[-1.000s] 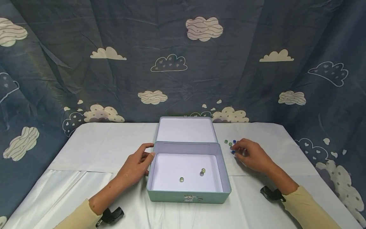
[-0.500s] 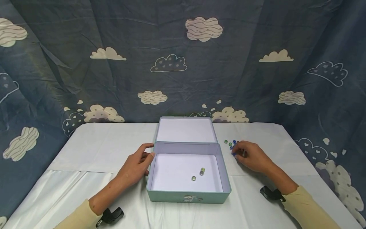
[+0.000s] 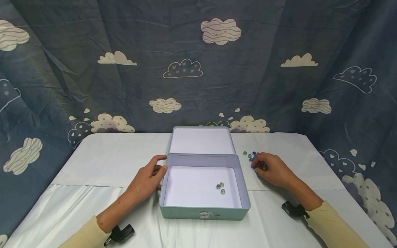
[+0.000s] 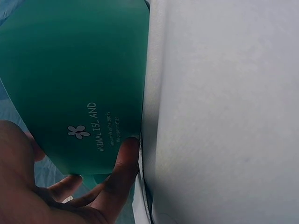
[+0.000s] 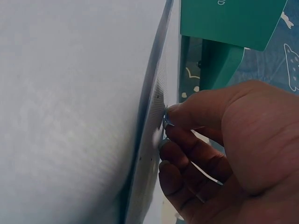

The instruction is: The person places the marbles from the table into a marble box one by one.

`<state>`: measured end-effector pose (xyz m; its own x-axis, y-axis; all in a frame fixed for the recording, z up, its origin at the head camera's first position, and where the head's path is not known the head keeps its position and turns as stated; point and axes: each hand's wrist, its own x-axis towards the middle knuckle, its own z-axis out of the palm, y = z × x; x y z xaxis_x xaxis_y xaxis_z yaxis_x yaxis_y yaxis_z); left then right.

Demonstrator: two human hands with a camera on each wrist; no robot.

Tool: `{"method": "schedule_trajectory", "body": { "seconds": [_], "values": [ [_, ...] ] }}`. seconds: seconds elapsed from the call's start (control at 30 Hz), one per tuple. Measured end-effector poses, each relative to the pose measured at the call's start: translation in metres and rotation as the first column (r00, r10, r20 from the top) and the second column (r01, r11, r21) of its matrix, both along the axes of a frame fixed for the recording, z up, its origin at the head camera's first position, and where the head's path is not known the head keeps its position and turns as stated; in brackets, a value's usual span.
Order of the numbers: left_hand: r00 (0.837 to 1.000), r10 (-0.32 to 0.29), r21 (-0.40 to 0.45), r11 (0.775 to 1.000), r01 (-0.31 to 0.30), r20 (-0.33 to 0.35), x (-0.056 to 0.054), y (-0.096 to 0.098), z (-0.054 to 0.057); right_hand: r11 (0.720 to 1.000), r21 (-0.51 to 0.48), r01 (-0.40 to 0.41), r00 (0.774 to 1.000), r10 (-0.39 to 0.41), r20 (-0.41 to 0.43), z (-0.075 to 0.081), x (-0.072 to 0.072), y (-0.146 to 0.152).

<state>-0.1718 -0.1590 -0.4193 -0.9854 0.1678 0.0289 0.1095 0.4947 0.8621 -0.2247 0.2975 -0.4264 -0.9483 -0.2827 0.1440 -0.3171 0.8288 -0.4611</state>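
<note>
An open green tin box [image 3: 204, 213] with a pale inside stands mid-table, its lid [image 3: 202, 140] laid back behind it. My left hand [image 3: 145, 181] rests against the left wall, spread fingertips touching the outside; the left wrist view shows fingers [image 4: 125, 161] on its printed green side. Three marbles [image 3: 223, 192] lie close together on the box floor, towards the right. Right of the box, my right hand [image 3: 274, 169] pinches a blue marble [image 5: 167, 120] between thumb and index finger, down at the tabletop. Several other marbles, green [image 3: 250, 156] and blue [image 3: 254, 153], lie beside its fingertips.
A white cloth covers the table [image 3: 102, 162]. Behind and around it hangs a dark blue curtain [image 3: 183, 41] with a cloud print. A black wrist camera [image 3: 294, 209] sits below my right wrist, and another [image 3: 121, 234] below my left.
One marble in the box has rolled right across the floor to the other two, which shifted slightly. My right fingers have closed on the blue marble. My left hand keeps its place.
</note>
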Motion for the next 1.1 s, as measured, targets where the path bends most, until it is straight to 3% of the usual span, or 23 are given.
{"method": "schedule_trajectory", "body": {
  "seconds": [0.5, 1.1],
  "values": [
    [1.0, 0.001, 0.008, 1.0, -0.001, -0.003, 0.0, 0.0, 0.002, 1.0, 0.005, -0.03, 0.999, 0.03, -0.038, 0.006, 0.002, -0.003],
    [1.0, 0.006, -0.004, 1.0, -0.006, -0.003, 0.0, 0.001, 0.001, 0.988, -0.031, -0.151, 0.981, 0.146, -0.13, 0.035, 0.019, -0.021]
  ]
}}
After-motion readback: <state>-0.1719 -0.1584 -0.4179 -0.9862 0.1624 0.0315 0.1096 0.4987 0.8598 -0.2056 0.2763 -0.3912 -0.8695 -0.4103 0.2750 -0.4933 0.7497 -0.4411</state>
